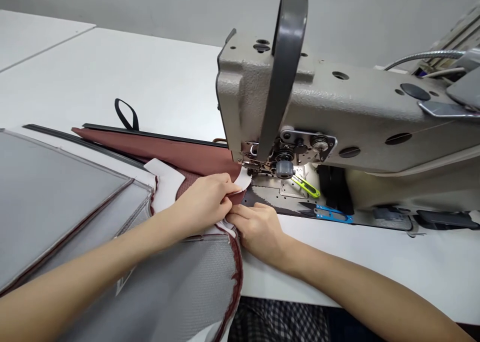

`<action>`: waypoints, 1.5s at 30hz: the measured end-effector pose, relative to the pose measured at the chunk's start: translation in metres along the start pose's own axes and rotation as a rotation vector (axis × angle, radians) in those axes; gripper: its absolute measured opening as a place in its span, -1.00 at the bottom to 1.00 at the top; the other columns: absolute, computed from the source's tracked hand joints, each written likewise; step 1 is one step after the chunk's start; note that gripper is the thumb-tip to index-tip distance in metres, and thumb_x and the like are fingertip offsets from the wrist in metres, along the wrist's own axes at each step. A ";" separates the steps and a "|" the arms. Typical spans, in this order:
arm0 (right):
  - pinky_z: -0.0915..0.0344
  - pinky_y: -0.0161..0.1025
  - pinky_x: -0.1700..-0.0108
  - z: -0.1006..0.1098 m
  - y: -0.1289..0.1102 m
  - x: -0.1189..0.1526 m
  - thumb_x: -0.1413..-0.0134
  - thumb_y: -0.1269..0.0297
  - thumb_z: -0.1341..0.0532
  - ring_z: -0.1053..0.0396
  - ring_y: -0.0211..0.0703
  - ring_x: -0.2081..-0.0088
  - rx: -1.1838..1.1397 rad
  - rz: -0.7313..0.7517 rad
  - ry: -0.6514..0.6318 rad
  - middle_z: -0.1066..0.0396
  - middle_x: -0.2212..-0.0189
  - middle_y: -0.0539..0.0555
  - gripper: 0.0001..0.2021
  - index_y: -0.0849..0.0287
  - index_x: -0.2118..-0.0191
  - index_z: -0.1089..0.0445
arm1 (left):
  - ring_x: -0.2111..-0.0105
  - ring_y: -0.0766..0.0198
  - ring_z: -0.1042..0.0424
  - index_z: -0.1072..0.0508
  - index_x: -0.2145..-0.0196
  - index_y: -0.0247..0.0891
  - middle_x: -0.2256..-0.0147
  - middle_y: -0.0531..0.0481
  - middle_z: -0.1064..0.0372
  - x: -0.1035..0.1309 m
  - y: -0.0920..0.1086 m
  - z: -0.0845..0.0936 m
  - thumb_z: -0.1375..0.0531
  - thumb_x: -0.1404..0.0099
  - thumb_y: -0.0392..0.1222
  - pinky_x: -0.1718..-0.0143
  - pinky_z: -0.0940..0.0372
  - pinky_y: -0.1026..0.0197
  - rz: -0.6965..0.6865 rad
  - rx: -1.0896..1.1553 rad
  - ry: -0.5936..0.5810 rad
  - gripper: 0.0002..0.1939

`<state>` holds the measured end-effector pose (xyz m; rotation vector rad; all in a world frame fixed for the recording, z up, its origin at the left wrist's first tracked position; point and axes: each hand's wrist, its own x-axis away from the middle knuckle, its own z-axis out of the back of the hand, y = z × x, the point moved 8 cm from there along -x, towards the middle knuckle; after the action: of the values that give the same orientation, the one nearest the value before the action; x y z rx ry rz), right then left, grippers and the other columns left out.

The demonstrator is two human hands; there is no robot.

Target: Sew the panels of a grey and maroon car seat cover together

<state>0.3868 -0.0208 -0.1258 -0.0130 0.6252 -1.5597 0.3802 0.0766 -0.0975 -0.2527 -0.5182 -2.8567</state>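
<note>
A large sewn cover [187, 277] with grey mesh backing, dark red seam edges and reddish-brown fabric lies across the table's left side. My left hand [210, 202] pinches a fold of it close to the sewing machine's needle area. Just right of and below it, my right hand [257, 229] is closed on the cover's curved edge, fingers curled. A white strip [245, 179] of the cover reaches toward the presser foot. The sewing machine [262, 97] stands over the work; its needle is hard to make out.
Yellow-green thread snips [306, 186] lie on the machine bed, and blue thread snips [333, 214] sit nearer its front edge. A black loop [126, 114] sticks up from the cover's far edge. The white table [161, 77] extends behind.
</note>
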 end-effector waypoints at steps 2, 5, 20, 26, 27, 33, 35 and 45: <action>-0.06 -0.23 0.42 -0.001 0.001 0.001 -0.06 0.53 -0.13 -0.35 -0.27 0.40 -0.027 -0.030 -0.075 -0.53 0.20 0.02 -0.77 0.21 0.21 -0.47 | 0.35 0.23 -0.31 -0.52 0.25 -0.22 0.39 -0.01 -0.30 0.000 0.003 -0.003 -0.02 -0.16 -0.44 0.37 -0.11 0.23 -0.013 -0.093 -0.014 -0.67; -0.13 -0.23 0.33 0.003 0.000 -0.001 0.05 0.44 -0.20 -0.42 -0.21 0.23 -0.134 -0.088 -0.141 -0.51 0.07 0.02 -0.68 0.20 0.11 -0.46 | 0.35 0.22 -0.30 -0.48 0.32 -0.25 0.39 -0.01 -0.28 -0.001 0.005 -0.004 -0.02 -0.17 -0.47 0.35 -0.11 0.20 -0.033 -0.172 -0.025 -0.72; 0.01 -0.23 0.44 0.007 0.001 0.007 0.04 0.62 -0.11 -0.34 -0.28 0.43 -0.041 -0.049 -0.085 -0.53 0.30 -0.01 -0.73 0.21 0.26 -0.46 | 0.19 0.08 -0.35 -0.44 0.45 -0.32 0.20 -0.17 -0.39 -0.004 0.031 -0.018 -0.08 -0.25 -0.43 0.11 -0.27 0.02 -0.152 -0.391 -0.166 -0.81; 0.00 -0.23 0.44 0.004 0.005 0.007 -0.04 0.60 -0.12 -0.32 -0.28 0.45 0.041 -0.019 -0.089 -0.52 0.28 0.03 -0.78 0.22 0.27 -0.43 | 0.25 0.11 -0.34 -0.48 0.24 -0.35 0.25 -0.14 -0.37 -0.010 0.027 -0.017 0.00 -0.24 -0.47 0.09 -0.26 0.05 -0.131 -0.285 -0.064 -0.72; -0.01 -0.23 0.43 0.006 0.008 0.006 -0.04 0.60 -0.12 -0.33 -0.28 0.45 0.048 -0.033 -0.088 -0.52 0.27 0.02 -0.78 0.22 0.26 -0.44 | 0.26 0.12 -0.33 -0.47 0.24 -0.35 0.27 -0.14 -0.36 -0.012 0.025 -0.015 0.01 -0.22 -0.48 0.11 -0.26 0.07 -0.112 -0.260 -0.041 -0.71; -0.06 -0.23 0.42 0.011 0.021 0.001 -0.04 0.59 -0.12 -0.37 -0.28 0.41 0.045 -0.095 -0.132 -0.53 0.25 -0.01 -0.76 0.18 0.27 -0.46 | 0.38 0.23 -0.33 -0.46 0.35 -0.26 0.37 -0.02 -0.33 -0.022 0.013 -0.007 -0.03 -0.22 -0.43 0.37 -0.12 0.22 0.045 -0.018 -0.003 -0.77; -0.05 -0.23 0.42 0.011 0.023 0.000 -0.04 0.58 -0.13 -0.37 -0.27 0.42 0.049 -0.109 -0.157 -0.53 0.27 -0.01 -0.78 0.18 0.28 -0.46 | 0.38 0.25 -0.33 -0.47 0.34 -0.25 0.38 0.00 -0.34 -0.023 0.012 -0.007 -0.03 -0.22 -0.42 0.37 -0.11 0.23 0.056 0.028 0.000 -0.76; -0.03 -0.23 0.43 0.011 0.033 -0.004 -0.09 0.58 -0.13 -0.35 -0.27 0.45 0.048 -0.155 -0.158 -0.54 0.27 -0.06 -0.75 0.15 0.25 -0.50 | 0.16 0.14 -0.38 -0.48 0.20 -0.31 0.20 -0.12 -0.39 -0.028 0.011 -0.015 0.09 -0.30 -0.41 0.13 -0.27 0.14 0.002 0.050 0.028 -0.65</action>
<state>0.4216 -0.0196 -0.1281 -0.1500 0.4713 -1.7043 0.4075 0.0666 -0.1137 -0.2046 -0.5828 -2.8364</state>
